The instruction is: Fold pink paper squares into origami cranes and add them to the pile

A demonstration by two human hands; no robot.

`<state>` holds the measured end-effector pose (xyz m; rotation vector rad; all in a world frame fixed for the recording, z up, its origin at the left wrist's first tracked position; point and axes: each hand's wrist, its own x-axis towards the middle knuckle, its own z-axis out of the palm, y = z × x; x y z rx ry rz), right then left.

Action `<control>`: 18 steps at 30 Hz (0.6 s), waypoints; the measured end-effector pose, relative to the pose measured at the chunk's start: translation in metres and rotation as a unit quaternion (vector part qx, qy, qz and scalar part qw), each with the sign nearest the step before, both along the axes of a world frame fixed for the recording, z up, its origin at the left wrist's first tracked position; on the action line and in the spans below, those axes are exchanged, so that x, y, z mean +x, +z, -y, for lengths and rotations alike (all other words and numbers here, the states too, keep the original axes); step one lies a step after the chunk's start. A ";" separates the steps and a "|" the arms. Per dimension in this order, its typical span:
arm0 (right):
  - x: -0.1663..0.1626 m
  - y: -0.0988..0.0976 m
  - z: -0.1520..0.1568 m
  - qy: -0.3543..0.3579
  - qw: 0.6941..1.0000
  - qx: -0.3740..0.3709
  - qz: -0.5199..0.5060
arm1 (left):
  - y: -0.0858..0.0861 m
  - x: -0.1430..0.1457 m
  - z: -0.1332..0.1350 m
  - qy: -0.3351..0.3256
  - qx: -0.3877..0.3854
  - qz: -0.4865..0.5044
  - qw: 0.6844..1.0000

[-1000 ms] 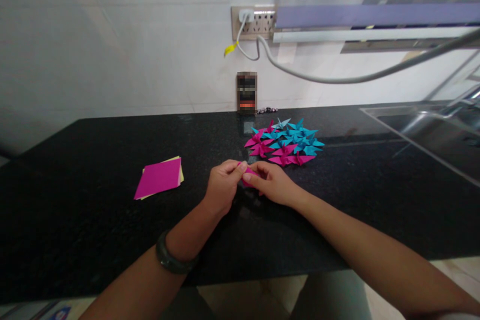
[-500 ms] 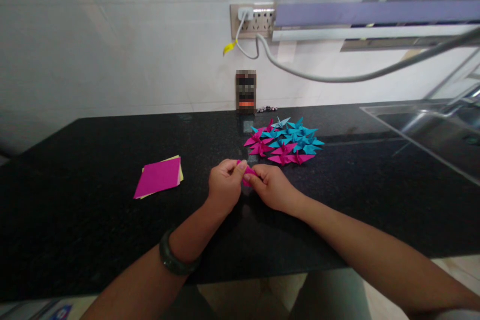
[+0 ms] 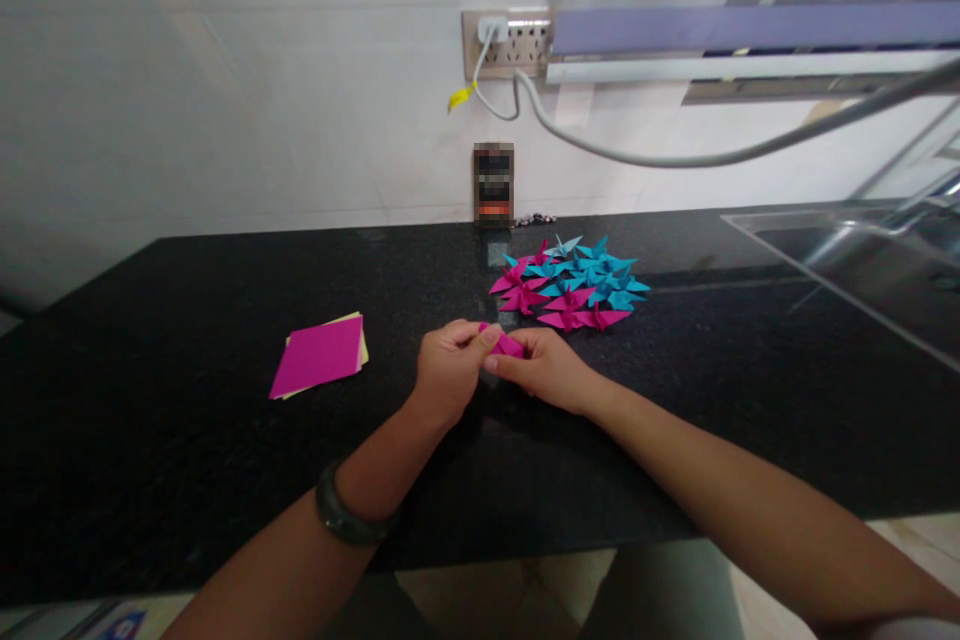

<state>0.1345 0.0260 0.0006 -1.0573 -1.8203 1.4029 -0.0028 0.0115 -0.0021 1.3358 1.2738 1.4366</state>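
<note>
Both hands pinch one small folded piece of magenta origami paper (image 3: 508, 346) above the dark countertop. My left hand (image 3: 452, 366) grips its left end between thumb and curled fingers. At the other side my right hand (image 3: 550, 367) holds it, thumb pointing left along the lower edge. Fingers cover much of the paper, so its exact fold is hidden. Just beyond the hands lies a cluster of paper cranes (image 3: 571, 282), magenta at the front and left, blue at the back and right. A stack of square paper (image 3: 318, 356), magenta on top with yellow beneath, rests to the left.
A phone-like object (image 3: 493, 185), blurred out, leans against the wall, with a beaded strand (image 3: 535, 219) beside it. A metal sink (image 3: 847, 245) is set into the black countertop (image 3: 187, 460) at right. A grey cable (image 3: 660, 160) hangs from the wall socket (image 3: 517, 44).
My right thumb has straightened and shifted slightly left along the paper, and more of the magenta piece shows between the hands. The cranes and the stack stay put.
</note>
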 end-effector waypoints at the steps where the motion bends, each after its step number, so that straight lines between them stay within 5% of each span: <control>1: 0.000 0.000 0.000 -0.002 1.000 -0.014 -0.004 | 0.000 0.000 0.000 0.001 0.007 -0.012 1.000; 8: -0.003 -0.001 0.002 -0.020 0.999 0.024 -0.030 | 0.005 0.006 0.003 -0.001 -0.031 0.074 0.997; 13: 0.001 -0.001 0.000 0.042 0.998 -0.021 -0.052 | 0.004 0.004 0.001 -0.060 -0.092 0.136 0.985; 18: 0.003 -0.002 -0.003 0.000 0.998 -0.021 -0.065 | 0.004 0.003 0.000 -0.076 -0.114 0.176 0.975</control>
